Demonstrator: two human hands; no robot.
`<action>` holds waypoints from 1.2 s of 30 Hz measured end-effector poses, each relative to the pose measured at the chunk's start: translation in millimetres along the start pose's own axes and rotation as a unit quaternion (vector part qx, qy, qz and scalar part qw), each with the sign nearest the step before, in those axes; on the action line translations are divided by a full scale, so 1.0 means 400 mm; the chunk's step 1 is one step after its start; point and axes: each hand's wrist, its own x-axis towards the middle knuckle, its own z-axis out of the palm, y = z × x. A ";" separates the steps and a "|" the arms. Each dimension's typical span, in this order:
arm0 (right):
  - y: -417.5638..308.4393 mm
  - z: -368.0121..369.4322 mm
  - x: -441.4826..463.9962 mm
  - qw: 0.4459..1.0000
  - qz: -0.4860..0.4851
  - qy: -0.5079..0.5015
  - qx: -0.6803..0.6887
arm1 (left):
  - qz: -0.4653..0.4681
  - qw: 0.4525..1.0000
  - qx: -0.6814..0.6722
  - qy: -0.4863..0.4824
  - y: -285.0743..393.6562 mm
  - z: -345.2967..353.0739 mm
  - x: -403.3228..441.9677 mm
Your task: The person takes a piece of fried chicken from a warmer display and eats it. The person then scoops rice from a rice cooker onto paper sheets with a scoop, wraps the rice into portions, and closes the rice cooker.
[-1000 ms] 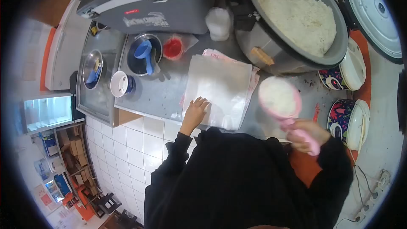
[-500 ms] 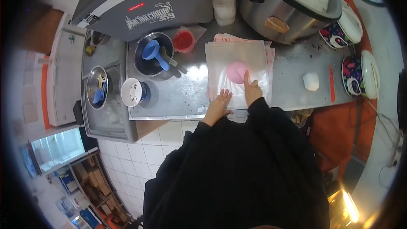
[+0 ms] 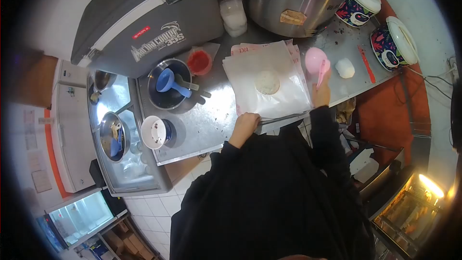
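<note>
A round, flattened mound of white rice (image 3: 267, 83) sits on the top sheet of a stack of food wrapping paper (image 3: 245, 72). My right hand (image 3: 322, 91), to the right of the stack, grips the handle of a pink scoop (image 3: 315, 60), its rounded bowl raised off the paper. At the stack's front edge, my left hand (image 3: 246, 126) has its fingers curled closed on the wrapping paper; the fingertips are partly hidden. A white lump (image 3: 345, 68) lies on the counter just beyond the scoop.
Behind the paper stands a large rice cooker (image 3: 308, 12), beside a grey cooler box (image 3: 159, 33). Leftward are a metal pot (image 3: 153, 94) with a blue scoop (image 3: 165, 80), a red-filled container (image 3: 199, 61) and a white cup (image 3: 155, 132). A red strip-like tool (image 3: 365, 64) and patterned pots (image 3: 393, 43) are right.
The pink scoop has lifted off the paper and moved right in my right hand, uncovering the rice mound. My left hand has gone from lying spread on the paper to curling at its front edge.
</note>
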 end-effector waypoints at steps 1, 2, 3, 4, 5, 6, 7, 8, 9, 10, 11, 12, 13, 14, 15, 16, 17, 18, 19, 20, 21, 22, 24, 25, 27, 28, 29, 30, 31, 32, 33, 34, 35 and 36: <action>0.031 -0.004 0.033 0.996 0.065 -0.038 -0.049 | -0.025 1.000 -0.001 0.019 0.010 -0.011 0.001; 0.062 -0.008 0.062 0.984 0.129 -0.075 -0.097 | -0.048 0.998 -0.002 0.038 0.020 -0.023 0.007; 0.106 -0.003 0.080 0.984 0.132 -0.071 -0.099 | -0.043 0.998 -0.004 0.036 0.028 -0.032 0.009; 0.141 0.007 0.098 0.981 0.096 -0.074 -0.153 | -0.062 0.996 -0.028 0.049 0.033 -0.042 0.015; 0.176 0.020 0.114 0.974 0.059 -0.078 -0.206 | -0.082 0.993 -0.051 0.062 0.032 -0.052 0.028; 0.136 -0.001 0.119 0.973 0.062 -0.079 -0.209 | -0.082 0.993 -0.054 0.058 0.025 -0.056 0.039; 0.040 -0.044 0.112 0.978 -0.080 -0.059 -0.184 | -0.095 0.989 -0.075 0.083 0.019 -0.056 0.041; -0.030 -0.060 0.087 0.963 -0.219 -0.043 -0.152 | -0.114 0.983 -0.096 0.106 0.017 -0.055 0.034; -0.061 -0.045 0.051 0.958 -0.248 -0.118 -0.084 | -0.125 0.982 -0.100 0.099 0.019 -0.064 0.039; -0.079 -0.032 0.014 0.942 -0.274 -0.192 -0.013 | -0.155 0.971 -0.148 0.106 0.022 -0.081 0.050; -0.078 -0.020 -0.023 0.941 -0.267 -0.206 -0.012 | -0.185 0.957 -0.195 0.112 0.022 -0.086 0.050; -0.071 -0.007 -0.044 0.917 -0.282 -0.281 -0.032 | -0.196 0.941 -0.249 0.122 0.014 -0.081 0.054; -0.064 0.000 -0.054 0.886 -0.295 -0.353 -0.052 | -0.201 0.939 -0.252 0.120 0.009 -0.077 0.059; -0.055 0.004 -0.057 0.885 -0.291 -0.359 -0.051 | -0.206 0.937 -0.253 0.122 0.007 -0.075 0.057; -0.054 0.010 -0.048 0.896 -0.236 -0.372 -0.052 | -0.209 0.936 -0.253 0.126 0.009 -0.080 0.060; -0.055 0.016 -0.041 0.905 -0.180 -0.383 -0.053 | -0.213 0.940 -0.245 0.108 0.010 -0.082 0.062; -0.060 0.018 -0.036 0.905 -0.175 -0.385 -0.051 | -0.215 0.940 -0.245 0.104 0.006 -0.079 0.061; -0.078 0.018 -0.024 0.902 -0.182 -0.387 -0.068 | -0.206 0.938 -0.268 0.072 0.000 -0.079 0.065; -0.086 0.019 -0.013 0.899 -0.187 -0.388 -0.085 | -0.195 0.936 -0.290 0.039 -0.001 -0.082 0.067; -0.075 0.031 -0.004 0.894 -0.213 -0.387 -0.077 | -0.193 0.937 -0.289 0.037 0.001 -0.085 0.070; -0.072 0.036 0.014 0.895 -0.213 -0.383 -0.077 | -0.157 0.948 -0.274 0.032 0.009 -0.098 0.077; -0.070 0.040 0.028 0.876 -0.197 -0.435 -0.069 | -0.123 0.958 -0.259 0.027 0.016 -0.103 0.079; -0.079 0.047 0.059 0.855 -0.185 -0.481 -0.062 | -0.135 0.957 -0.258 0.000 0.026 -0.099 0.082; -0.091 0.048 0.070 0.834 -0.114 -0.538 -0.045 | -0.150 0.954 -0.259 -0.029 0.032 -0.096 0.082; -0.090 0.053 0.074 0.807 -0.043 -0.588 -0.030 | -0.142 0.966 -0.213 -0.041 0.045 -0.091 0.090; -0.083 0.063 0.064 0.834 -0.075 -0.546 -0.020 | -0.138 0.975 -0.166 -0.055 0.052 -0.089 0.088; -0.080 0.072 0.060 0.859 -0.109 -0.500 -0.009 | -0.140 0.975 -0.165 -0.053 0.052 -0.081 0.086; -0.095 0.068 0.056 0.858 -0.113 -0.501 -0.009 | -0.121 0.988 -0.091 -0.037 0.046 -0.067 0.084; -0.111 0.057 0.042 0.891 -0.163 -0.422 -0.011 | -0.103 0.994 -0.016 -0.022 0.041 -0.055 0.080; -0.124 0.048 0.031 0.916 -0.213 -0.339 -0.014 | -0.104 0.994 -0.015 -0.018 0.037 -0.044 0.076; -0.125 0.040 0.029 0.915 -0.218 -0.339 -0.013 | -0.104 0.992 -0.028 0.072 0.032 -0.037 0.071; -0.115 0.025 0.032 0.907 -0.273 -0.319 -0.037 | -0.103 0.980 -0.040 0.163 0.031 -0.039 0.068; -0.102 0.010 0.034 0.896 -0.325 -0.297 -0.060 | -0.104 0.980 -0.038 0.168 0.029 -0.044 0.064; -0.077 0.005 0.032 0.891 -0.323 -0.303 -0.101 | -0.082 0.976 -0.034 0.201 0.027 -0.056 0.063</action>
